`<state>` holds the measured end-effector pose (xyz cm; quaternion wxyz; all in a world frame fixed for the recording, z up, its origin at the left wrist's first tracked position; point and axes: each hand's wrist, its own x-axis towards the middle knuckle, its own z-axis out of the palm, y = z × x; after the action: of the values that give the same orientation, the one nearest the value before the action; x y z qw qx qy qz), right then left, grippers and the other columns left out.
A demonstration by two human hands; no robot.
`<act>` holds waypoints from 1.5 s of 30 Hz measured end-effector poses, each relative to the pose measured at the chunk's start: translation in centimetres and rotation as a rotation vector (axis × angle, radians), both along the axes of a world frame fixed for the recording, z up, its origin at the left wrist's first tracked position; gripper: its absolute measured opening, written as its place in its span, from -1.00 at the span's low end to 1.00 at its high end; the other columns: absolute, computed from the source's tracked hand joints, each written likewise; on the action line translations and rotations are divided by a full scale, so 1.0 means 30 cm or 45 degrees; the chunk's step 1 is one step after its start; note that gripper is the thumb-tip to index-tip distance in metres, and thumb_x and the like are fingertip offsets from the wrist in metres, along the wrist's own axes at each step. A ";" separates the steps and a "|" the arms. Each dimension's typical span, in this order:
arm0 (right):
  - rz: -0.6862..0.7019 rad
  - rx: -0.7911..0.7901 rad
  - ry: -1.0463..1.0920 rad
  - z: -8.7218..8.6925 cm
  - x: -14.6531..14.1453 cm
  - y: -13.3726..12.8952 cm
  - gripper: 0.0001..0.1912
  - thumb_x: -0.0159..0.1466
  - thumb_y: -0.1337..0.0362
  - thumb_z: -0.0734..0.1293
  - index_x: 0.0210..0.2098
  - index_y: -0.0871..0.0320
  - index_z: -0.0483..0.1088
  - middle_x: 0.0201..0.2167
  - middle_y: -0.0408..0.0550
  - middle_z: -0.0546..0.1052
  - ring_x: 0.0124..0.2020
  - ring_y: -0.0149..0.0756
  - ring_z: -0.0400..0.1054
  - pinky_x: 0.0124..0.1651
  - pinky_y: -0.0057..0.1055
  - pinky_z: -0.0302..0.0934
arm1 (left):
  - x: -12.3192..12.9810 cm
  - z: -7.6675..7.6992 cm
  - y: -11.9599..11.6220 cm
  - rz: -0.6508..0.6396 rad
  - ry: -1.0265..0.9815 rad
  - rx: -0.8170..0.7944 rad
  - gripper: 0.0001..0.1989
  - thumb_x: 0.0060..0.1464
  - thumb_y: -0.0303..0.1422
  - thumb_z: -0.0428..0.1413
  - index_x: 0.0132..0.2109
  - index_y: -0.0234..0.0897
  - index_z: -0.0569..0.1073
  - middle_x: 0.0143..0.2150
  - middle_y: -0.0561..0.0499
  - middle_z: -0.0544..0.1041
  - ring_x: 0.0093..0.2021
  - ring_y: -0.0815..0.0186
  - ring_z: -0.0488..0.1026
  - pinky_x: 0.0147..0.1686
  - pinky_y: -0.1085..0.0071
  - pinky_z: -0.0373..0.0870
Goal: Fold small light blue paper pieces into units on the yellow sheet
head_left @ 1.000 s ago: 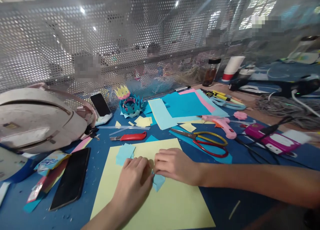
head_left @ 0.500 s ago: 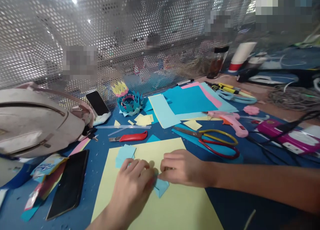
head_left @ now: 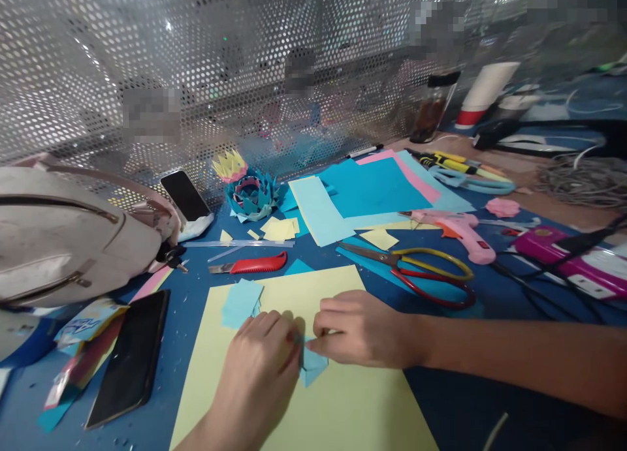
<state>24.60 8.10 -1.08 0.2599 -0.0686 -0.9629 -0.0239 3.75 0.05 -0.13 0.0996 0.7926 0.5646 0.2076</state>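
A small light blue paper piece (head_left: pixel 313 367) lies on the large pale yellow sheet (head_left: pixel 362 399), with a folded edge showing. My left hand (head_left: pixel 264 359) is closed at its left side, fingers curled and fingertips on the paper. From the right, my right hand (head_left: pixel 353 327) reaches in with bent fingers, its index fingertip pressed on the paper's upper edge. Part of the piece is hidden under both hands. A small stack of light blue squares (head_left: pixel 241 302) sits on the yellow sheet, just beyond my left hand.
Beyond the sheet are a red cutter (head_left: pixel 258 263), scissors (head_left: pixel 431 258), a pink glue gun (head_left: pixel 460 232), blue sheets (head_left: pixel 372 190) and a blue paper flower (head_left: pixel 251 195). A black phone (head_left: pixel 128 359) and a bag (head_left: pixel 73 235) are at the left, a magenta power strip (head_left: pixel 563 258) at the right.
The camera view has shifted slightly. Both hands stay at the light blue piece, and my left fingers have moved a little over its left side.
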 end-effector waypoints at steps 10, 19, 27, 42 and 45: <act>0.041 0.064 0.020 0.017 0.002 0.013 -0.82 0.36 0.34 0.31 -0.40 0.11 0.40 -0.48 -0.22 0.43 -0.43 -0.38 0.14 -0.45 -0.34 -0.12 | -0.018 0.007 -0.007 0.127 -0.315 -0.246 -0.90 0.11 -0.45 0.15 -0.35 -0.16 0.45 -0.44 0.10 0.50 -0.40 0.26 0.41 -0.40 0.39 0.27; 0.045 0.083 0.051 0.017 -0.008 0.018 -0.74 0.35 0.30 0.35 -0.48 0.15 0.36 -0.49 -0.21 0.42 -0.45 -0.40 0.15 -0.45 -0.34 -0.11 | -0.067 -0.029 -0.020 -0.092 -0.204 -0.037 -0.80 0.20 -0.47 0.16 -0.12 -0.03 0.55 -0.30 0.13 0.58 -0.31 0.27 0.41 -0.33 0.34 0.18; 0.022 0.067 -0.005 0.016 -0.012 0.011 -0.76 0.39 0.32 0.30 -0.44 0.17 0.38 -0.51 -0.21 0.39 -0.46 -0.42 0.17 -0.43 -0.37 -0.06 | -0.063 -0.038 -0.018 -0.103 -0.208 0.091 -0.79 0.24 -0.46 0.15 -0.08 -0.02 0.57 -0.34 0.11 0.54 -0.36 0.29 0.36 -0.36 0.32 0.10; 0.062 0.030 -0.019 0.024 -0.014 0.018 -0.77 0.40 0.35 0.28 -0.41 0.18 0.44 -0.52 -0.20 0.39 -0.47 -0.40 0.16 -0.46 -0.37 -0.06 | -0.090 -0.028 0.006 -0.325 -0.053 0.260 -0.84 0.26 -0.48 0.11 -0.11 -0.17 0.56 -0.26 0.00 0.53 -0.30 0.24 0.33 -0.32 0.30 0.09; 0.078 0.013 -0.033 0.024 -0.012 0.021 -0.79 0.40 0.35 0.28 -0.36 0.18 0.45 -0.51 -0.19 0.40 -0.46 -0.40 0.17 -0.46 -0.37 -0.05 | -0.096 -0.027 0.011 -0.387 0.008 0.341 -0.82 0.28 -0.50 0.08 -0.08 -0.22 0.55 -0.27 -0.03 0.53 -0.30 0.23 0.33 -0.31 0.29 0.10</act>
<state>24.25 8.72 -0.36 0.2483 -0.0375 -0.9677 -0.0217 0.88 0.38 -0.93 0.0216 0.8756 0.4060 0.2609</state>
